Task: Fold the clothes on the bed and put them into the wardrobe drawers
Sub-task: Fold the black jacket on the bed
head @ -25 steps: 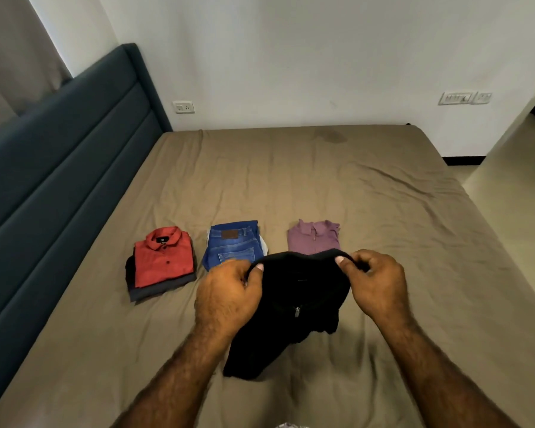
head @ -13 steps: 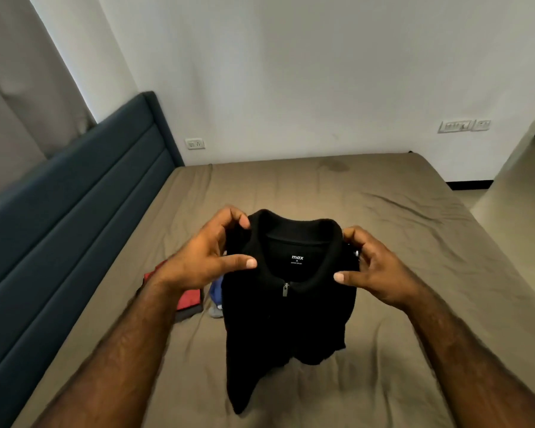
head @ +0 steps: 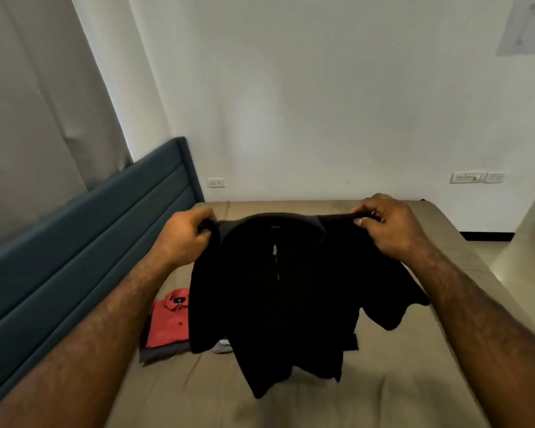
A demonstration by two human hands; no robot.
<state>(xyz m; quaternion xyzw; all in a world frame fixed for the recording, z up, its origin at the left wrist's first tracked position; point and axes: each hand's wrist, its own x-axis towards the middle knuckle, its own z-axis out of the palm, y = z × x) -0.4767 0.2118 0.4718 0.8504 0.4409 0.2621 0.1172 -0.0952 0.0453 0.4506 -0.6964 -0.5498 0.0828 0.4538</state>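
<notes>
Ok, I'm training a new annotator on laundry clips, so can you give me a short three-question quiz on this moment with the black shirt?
1. True or false: the black shirt lies flat on the bed.
2. Which part of the shirt do the left hand and right hand grip? A) the hem B) the shoulders, either side of the collar C) the sleeve cuffs
3. Fill in: the folded garment showing to the left of the black shirt is the ___ shirt.

Key: 1 false, it hangs from both hands above the bed. 2 B. 3 red.
</notes>
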